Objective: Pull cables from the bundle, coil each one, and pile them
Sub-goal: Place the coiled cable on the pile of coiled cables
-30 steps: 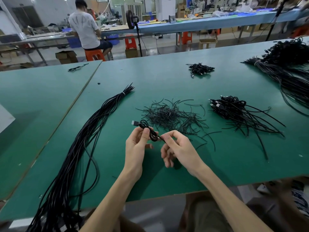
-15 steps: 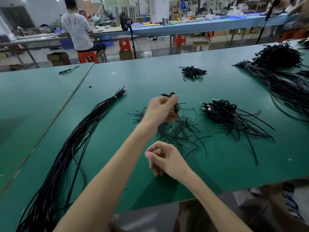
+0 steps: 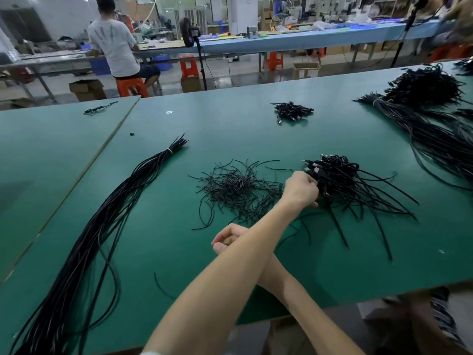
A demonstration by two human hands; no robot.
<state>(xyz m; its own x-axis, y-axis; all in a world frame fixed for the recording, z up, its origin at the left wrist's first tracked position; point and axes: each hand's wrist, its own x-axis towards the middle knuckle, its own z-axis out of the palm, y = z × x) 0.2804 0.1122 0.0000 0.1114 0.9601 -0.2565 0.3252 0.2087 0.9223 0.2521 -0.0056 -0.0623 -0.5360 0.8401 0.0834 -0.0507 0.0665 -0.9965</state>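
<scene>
A long bundle of black cables (image 3: 107,226), tied with a white band near its far end, runs down the left of the green table (image 3: 256,129). At centre right lies a pile of coiled cables (image 3: 343,180) with loose tails. My left hand (image 3: 302,188) reaches across over my right forearm to the pile's left edge, its fingers curled on a coiled cable that blends into the pile. Nearer me, my right hand (image 3: 226,238) hovers low over the table, loosely curled and holding nothing, partly hidden by my left forearm.
A heap of short black tie wires (image 3: 238,188) lies between bundle and pile. A small heap of coils (image 3: 291,111) sits farther back. More cable bundles (image 3: 435,139) fill the far right. A person (image 3: 115,39) sits at another bench behind.
My left hand carried the coiled cable from in front of me rightward over the tie wires to the pile. My right hand let go of the coil and drew back.
</scene>
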